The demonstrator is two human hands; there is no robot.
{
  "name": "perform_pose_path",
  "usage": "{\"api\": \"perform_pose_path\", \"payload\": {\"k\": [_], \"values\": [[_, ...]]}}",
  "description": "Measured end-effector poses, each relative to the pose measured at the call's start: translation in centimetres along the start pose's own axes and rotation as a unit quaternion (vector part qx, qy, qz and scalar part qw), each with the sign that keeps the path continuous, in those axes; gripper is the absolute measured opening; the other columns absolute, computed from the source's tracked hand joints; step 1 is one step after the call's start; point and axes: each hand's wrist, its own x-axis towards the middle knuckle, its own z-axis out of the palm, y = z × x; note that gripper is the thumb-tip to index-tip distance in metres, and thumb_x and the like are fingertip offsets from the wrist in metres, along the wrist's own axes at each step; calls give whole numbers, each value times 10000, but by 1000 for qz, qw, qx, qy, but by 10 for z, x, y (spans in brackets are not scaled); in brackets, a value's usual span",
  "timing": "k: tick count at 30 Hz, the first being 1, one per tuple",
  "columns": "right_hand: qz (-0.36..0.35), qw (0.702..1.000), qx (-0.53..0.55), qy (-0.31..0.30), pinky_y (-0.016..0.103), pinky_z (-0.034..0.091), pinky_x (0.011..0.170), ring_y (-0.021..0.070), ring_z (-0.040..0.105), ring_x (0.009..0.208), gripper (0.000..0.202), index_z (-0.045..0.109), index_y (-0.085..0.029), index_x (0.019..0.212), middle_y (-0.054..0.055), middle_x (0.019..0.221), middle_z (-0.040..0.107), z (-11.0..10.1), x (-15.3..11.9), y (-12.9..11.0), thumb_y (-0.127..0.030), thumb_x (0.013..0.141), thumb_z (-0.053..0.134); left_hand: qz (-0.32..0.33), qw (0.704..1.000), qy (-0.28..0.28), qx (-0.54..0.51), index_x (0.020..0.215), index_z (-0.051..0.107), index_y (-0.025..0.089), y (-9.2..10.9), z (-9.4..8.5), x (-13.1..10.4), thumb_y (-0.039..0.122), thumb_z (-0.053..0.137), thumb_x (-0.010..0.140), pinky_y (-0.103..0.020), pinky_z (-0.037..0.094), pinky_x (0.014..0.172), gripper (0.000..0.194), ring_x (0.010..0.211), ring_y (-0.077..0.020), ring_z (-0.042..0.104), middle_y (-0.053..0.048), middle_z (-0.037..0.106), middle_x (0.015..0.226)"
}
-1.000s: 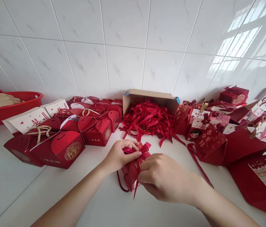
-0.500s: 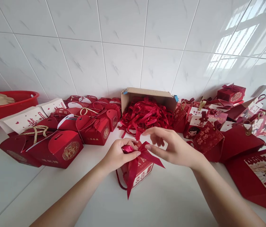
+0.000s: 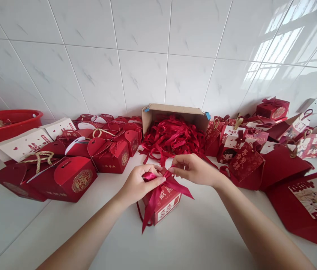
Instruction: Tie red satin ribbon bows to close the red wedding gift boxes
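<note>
A small red box (image 3: 166,204) with white and pale lettering stands on the white table in front of me. Over its top lies a dark red satin ribbon (image 3: 153,201), its two tails hanging toward me and to the right. My left hand (image 3: 140,184) pinches a loop of the ribbon between thumb and fingers at the box's upper left. At the upper right, my right hand (image 3: 193,170) has thumb and fingertips closed on the ribbon near the knot. A twisted red cord (image 3: 139,213) hangs at the box's left side.
Behind the hands, a cardboard box (image 3: 179,109) lies open with a heap of red ribbons (image 3: 175,137). Red gift boxes (image 3: 62,180) crowd the left. Red bags and boxes (image 3: 248,168) fill the right. A red basin (image 3: 10,129) is at far left, beneath a tiled wall.
My right hand has moved left and down, and its fingers have closed on the ribbon. The ribbon's front tail has swung left. The view has shifted slightly.
</note>
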Motion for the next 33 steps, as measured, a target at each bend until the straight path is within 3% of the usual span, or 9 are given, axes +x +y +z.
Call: {"api": "perform_pose_path", "payload": {"k": [10,15,24,30,33], "values": [[34,998,59,18,223,392,529,104,500,582,218,574,-156,685,-3,639,585,0,4,7,-319,827,599,5,1000,4,19,624,605,189,-2,2,1,331,738,699,-340,461,930,209,1082,-246,608,-58,696,882],[60,994,83,43,222,375,513,97,472,558,229,586,-149,665,-10,608,565,4,8,6,-330,802,615,25,1000,8,17,538,503,199,-3,4,2,291,713,708,-325,485,874,285,1058,-243,612,-38,657,730],[41,992,102,58,237,407,544,115,518,585,259,610,-155,692,3,630,591,3,7,14,-390,796,640,39,998,5,40,536,402,205,-8,5,2,318,693,747,-328,479,836,377,1056,-247,613,-34,628,737],[50,991,120,21,243,426,569,118,525,606,271,596,-158,731,-2,649,579,2,6,11,-411,815,641,39,999,-2,4,633,556,192,-6,2,1,355,700,759,-343,445,919,251,1078,-252,603,-44,677,819],[50,990,133,2,247,446,586,123,544,628,307,595,-159,788,4,684,581,-1,4,9,-462,827,628,44,998,-9,-36,652,578,183,-7,-1,2,430,610,831,-328,449,900,307,1043,-246,608,-59,691,854]]}}
